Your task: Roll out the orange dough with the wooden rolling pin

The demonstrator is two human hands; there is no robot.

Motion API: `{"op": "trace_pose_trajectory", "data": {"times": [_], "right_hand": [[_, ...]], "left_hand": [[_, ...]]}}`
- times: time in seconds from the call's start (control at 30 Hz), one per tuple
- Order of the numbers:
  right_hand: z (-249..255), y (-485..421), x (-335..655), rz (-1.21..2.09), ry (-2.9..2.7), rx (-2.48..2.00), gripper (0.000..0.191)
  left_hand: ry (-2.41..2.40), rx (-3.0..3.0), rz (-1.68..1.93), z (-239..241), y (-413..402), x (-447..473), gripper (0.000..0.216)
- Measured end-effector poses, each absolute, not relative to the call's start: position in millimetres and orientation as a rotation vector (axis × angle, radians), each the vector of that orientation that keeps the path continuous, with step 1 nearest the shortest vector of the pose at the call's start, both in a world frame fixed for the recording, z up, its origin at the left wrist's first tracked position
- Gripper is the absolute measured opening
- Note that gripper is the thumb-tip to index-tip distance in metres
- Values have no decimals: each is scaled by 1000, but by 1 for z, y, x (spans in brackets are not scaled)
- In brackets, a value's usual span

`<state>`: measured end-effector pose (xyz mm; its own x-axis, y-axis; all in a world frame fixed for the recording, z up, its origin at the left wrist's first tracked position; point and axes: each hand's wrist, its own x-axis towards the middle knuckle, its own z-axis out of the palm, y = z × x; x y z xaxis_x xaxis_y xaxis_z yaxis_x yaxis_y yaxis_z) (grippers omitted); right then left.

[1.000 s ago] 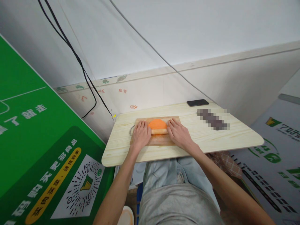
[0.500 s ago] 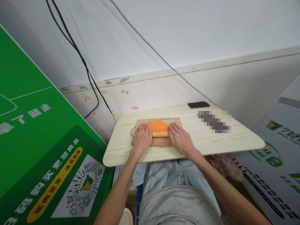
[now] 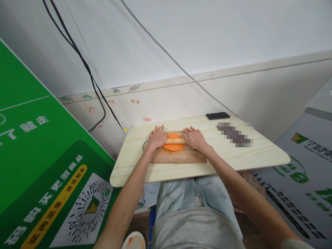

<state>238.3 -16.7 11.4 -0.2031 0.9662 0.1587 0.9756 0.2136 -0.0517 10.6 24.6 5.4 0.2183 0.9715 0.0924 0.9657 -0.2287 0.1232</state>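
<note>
A light wooden rolling pin (image 3: 175, 141) lies across a flat, roundish piece of orange dough (image 3: 173, 147). Dough shows both beyond the pin and on my side of it. Beneath is a wooden board (image 3: 181, 158) with a metal ring handle at its left. My left hand (image 3: 156, 138) rests over the left end of the pin, its fingers stretched forward and apart. On the right end presses my right hand (image 3: 195, 138), also with fingers extended and spread. Both pin ends are hidden under the palms.
A black phone (image 3: 218, 116) lies at the table's back edge, near a blurred dark item (image 3: 234, 134). The pale table (image 3: 132, 157) stands against the wall. Green panel (image 3: 31, 159) at left, white printed box (image 3: 301, 173) at right. A stained white round object (image 3: 134, 241) is below.
Both hands and the rolling pin have moved away from me, from the dough's near edge to across its upper part. My fingers are straighter, and the near part of the dough now shows.
</note>
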Motion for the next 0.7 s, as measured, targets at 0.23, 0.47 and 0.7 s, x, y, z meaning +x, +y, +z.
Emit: {"op": "trace_pose_trajectory", "data": {"times": [0.23,0.47,0.7], "right_hand": [[4,-23,239,-117,-2277,-1831,56],[-6,-41,241,-229,-2274,-1609,56],[-4,-59,235,-191,-2270,-1632,55]], "left_hand": [[1960,2517,266,0,18,10,69],[1923,2654,349,-8,-8,3,68],[1906,2644,452,-12,-27,0,67]]}}
